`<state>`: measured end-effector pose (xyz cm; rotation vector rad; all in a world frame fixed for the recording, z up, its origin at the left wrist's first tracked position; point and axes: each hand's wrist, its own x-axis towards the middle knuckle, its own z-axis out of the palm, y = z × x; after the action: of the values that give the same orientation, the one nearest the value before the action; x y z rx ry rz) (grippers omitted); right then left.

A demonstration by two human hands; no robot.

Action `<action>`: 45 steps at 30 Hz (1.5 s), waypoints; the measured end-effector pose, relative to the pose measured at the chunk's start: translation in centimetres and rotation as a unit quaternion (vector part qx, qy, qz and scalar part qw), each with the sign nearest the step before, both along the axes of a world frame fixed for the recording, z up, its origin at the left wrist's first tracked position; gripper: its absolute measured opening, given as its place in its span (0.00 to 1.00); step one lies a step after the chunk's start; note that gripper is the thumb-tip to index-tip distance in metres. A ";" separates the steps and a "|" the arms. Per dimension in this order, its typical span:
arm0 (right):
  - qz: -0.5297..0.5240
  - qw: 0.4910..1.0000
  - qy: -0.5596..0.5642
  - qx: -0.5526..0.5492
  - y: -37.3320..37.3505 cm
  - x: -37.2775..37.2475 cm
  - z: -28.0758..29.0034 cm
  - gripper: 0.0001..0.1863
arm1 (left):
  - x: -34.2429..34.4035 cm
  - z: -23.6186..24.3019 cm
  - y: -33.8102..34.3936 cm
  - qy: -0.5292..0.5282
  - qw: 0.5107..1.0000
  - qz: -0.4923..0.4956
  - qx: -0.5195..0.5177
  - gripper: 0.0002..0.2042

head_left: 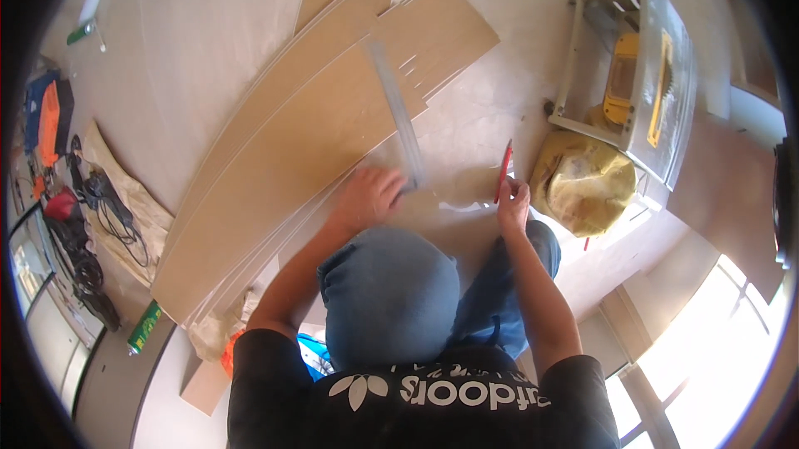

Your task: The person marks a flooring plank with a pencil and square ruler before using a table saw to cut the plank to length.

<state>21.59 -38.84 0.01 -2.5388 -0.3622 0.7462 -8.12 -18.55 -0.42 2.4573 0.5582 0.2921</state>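
Note:
My left hand (371,196) is beside the lower end of a long grey straightedge (391,95), slightly blurred, with its fingers curled; whether it grips the straightedge I cannot tell. The straightedge lies across stacked tan boards (262,174) and extends past their edge. My right hand (512,203), closed on a red pencil (505,168), holds it upright to the right of the straightedge. My bent knee in blue jeans (384,291) is below my left hand.
At the right are a saw table (670,141) with yellow parts and a yellow round bag (591,187). Tools and cables (104,208) lie at the left, with a green canister (144,326) near the boards. Bright windows (699,341) are at lower right.

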 end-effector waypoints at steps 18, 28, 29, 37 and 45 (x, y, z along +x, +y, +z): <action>-0.490 0.551 -0.652 -0.176 -64.4 -11.3 41.2 0.17 | 10.7 -0.1 13.1 0.193 0.942 -0.263 -0.086 0.22; -0.729 0.391 -0.544 -0.144 -81.1 -25.7 50.2 0.47 | 17.7 18.4 12.6 0.101 0.954 -0.275 0.069 0.23; -0.712 0.453 -0.506 -0.179 -81.5 -25.3 50.2 0.48 | 17.8 18.3 12.6 0.152 0.963 -0.225 0.012 0.24; -0.746 0.259 -0.603 -0.115 -81.0 -24.1 51.0 0.48 | 17.2 11.6 16.1 -0.018 0.931 -0.347 0.106 0.26; -0.665 0.461 -0.587 -0.013 -74.7 -20.6 51.2 0.26 | 15.9 18.3 15.2 0.242 0.947 -0.211 0.030 0.36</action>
<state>0.94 -113.58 51.24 -1.8930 1.1771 -1.5964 7.74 -3.39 17.91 2.6331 0.2002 -0.4851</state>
